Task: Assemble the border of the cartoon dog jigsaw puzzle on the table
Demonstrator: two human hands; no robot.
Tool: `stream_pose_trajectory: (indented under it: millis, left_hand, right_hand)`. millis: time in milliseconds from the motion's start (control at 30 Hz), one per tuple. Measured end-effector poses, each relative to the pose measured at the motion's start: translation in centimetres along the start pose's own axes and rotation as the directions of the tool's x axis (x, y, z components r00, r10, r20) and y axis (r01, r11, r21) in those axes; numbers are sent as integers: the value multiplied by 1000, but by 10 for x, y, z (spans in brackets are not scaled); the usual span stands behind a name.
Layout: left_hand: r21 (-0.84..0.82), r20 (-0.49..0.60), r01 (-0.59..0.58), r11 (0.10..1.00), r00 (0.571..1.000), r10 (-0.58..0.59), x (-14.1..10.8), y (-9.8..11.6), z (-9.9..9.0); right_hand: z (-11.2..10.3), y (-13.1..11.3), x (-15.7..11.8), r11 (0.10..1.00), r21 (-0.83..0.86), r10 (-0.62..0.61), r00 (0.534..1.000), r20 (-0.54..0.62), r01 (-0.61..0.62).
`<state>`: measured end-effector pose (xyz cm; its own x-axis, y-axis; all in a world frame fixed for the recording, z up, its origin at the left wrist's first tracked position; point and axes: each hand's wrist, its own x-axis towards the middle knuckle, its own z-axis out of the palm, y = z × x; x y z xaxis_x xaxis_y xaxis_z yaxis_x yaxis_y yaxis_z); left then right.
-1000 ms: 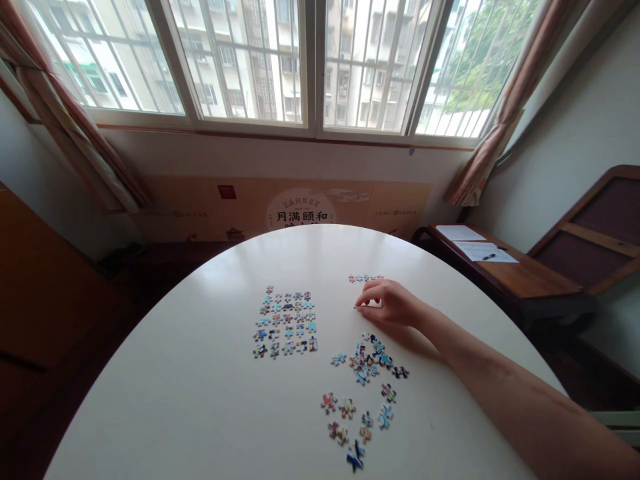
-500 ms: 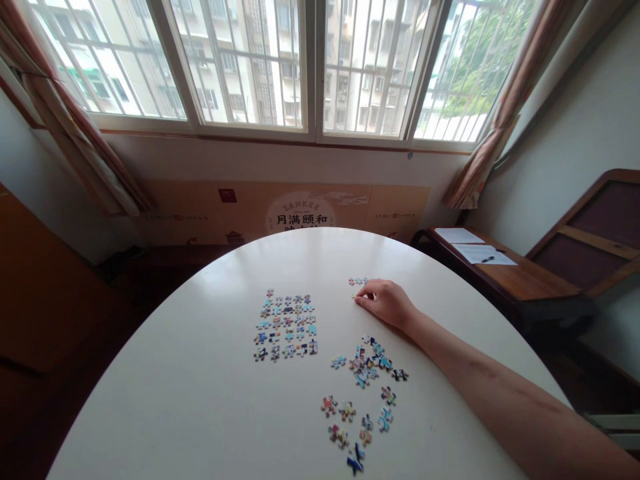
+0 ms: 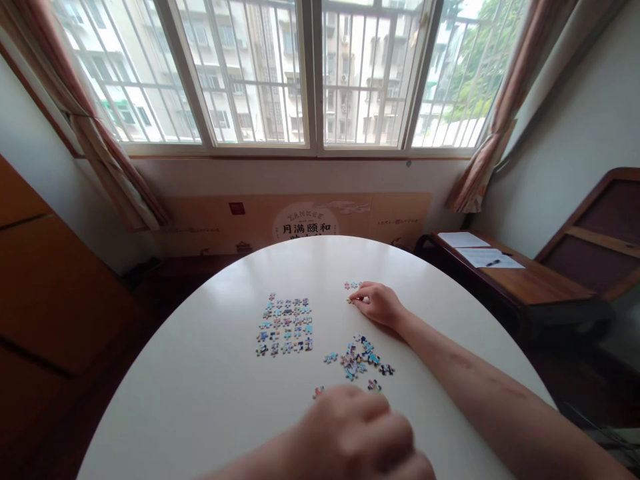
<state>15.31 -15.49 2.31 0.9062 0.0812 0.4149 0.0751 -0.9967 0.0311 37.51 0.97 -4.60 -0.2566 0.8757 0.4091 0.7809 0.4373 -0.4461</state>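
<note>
My right hand [image 3: 379, 303] pinches a small puzzle piece [image 3: 350, 301] at the white table's surface, just below a short row of pieces [image 3: 355, 285]. My left hand [image 3: 357, 433] is large and blurred in the lower middle, its fingers curled; whatever it may hold is hidden. It covers part of the loose pieces nearest me. Beyond it lies a heap of jigsaw pieces [image 3: 360, 359], with a single piece [image 3: 331, 358] at its left. Left of the heap, several rows of pieces [image 3: 287, 325] form a neat block, one piece [image 3: 272, 296] standing above its top left corner.
The round white table [image 3: 175, 373] fills the foreground. At the right, a wooden side table [image 3: 545, 283] bears papers [image 3: 490, 258] and a pen. A printed cardboard panel [image 3: 400, 213] stands behind the table, below the barred windows.
My left hand has come into view from below, over the nearest loose pieces. My right hand remains near the short row, fingers closed. The view has shifted slightly.
</note>
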Motion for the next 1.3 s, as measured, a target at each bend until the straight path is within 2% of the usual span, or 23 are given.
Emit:
stream_pose_trajectory:
  millis: [33, 67, 133, 167, 233, 267, 300, 367, 400, 500, 667, 767, 933, 1100, 1300]
  left_hand:
    - [118, -139, 104, 988, 986, -87, -1, -20, -15]
    - [208, -268, 213, 955, 951, -153, -4, -42, -31]
    - [279, -428, 434, 857, 855, -294, -20, -89, -59]
    - [277, -508, 572, 772, 769, -388, -32, -113, -70]
    - [239, -607, 809, 537, 556, -567, -64, -157, -81]
    - [215, -643, 885, 414, 447, -622, -82, -176, -81]
    - [192, -656, 931, 311, 358, -664, -100, -193, -78]
    - [159, -631, 974, 159, 224, -743, -133, -217, -67]
    - [151, -599, 982, 111, 181, -780, -147, -225, -60]
    - [139, -500, 987, 75, 136, -855, -173, -240, -40]
    - [221, -356, 974, 49, 127, -926, -184, -253, -23]
    - [269, -302, 963, 18, 102, -948, -186, -258, -20]
    - [326, -285, 945, 15, 114, -952, -182, -257, -20]
    - [334, -270, 943, 3, 98, -958, -178, -253, -22]
    - [316, -171, 946, -77, -23, -985, -177, -256, -23]
  right_hand:
    - [0, 1, 0, 1000, 4, 1, 1000, 1, -1]
    - [1, 2, 1, 1000, 9, 2, 1000, 4, -2]
    - [1, 3, 2, 1000, 21, 5, 1000, 12, -5]
    - [1, 4, 3, 1000, 25, 7, 1000, 16, -7]
    - [1, 4, 4, 999, 28, 14, 1000, 18, -14]
    - [1, 3, 4, 999, 28, 17, 1000, 17, -18]
    - [1, 3, 4, 999, 27, 21, 1000, 16, -21]
    - [1, 1, 5, 999, 20, 26, 1000, 15, -27]
    - [1, 1, 5, 999, 15, 29, 999, 16, -29]
    - [0, -1, 5, 999, -5, 46, 999, 14, -46]
    - [0, -4, 5, 996, -43, 76, 997, 9, -76]
    - [0, -5, 5, 994, -66, 88, 996, 8, -87]
    - [3, -6, 7, 989, -99, 106, 994, -1, -106]
    - [4, -6, 7, 990, -97, 101, 995, -10, -101]
    - [5, -6, 6, 994, -54, 94, 995, -36, -96]
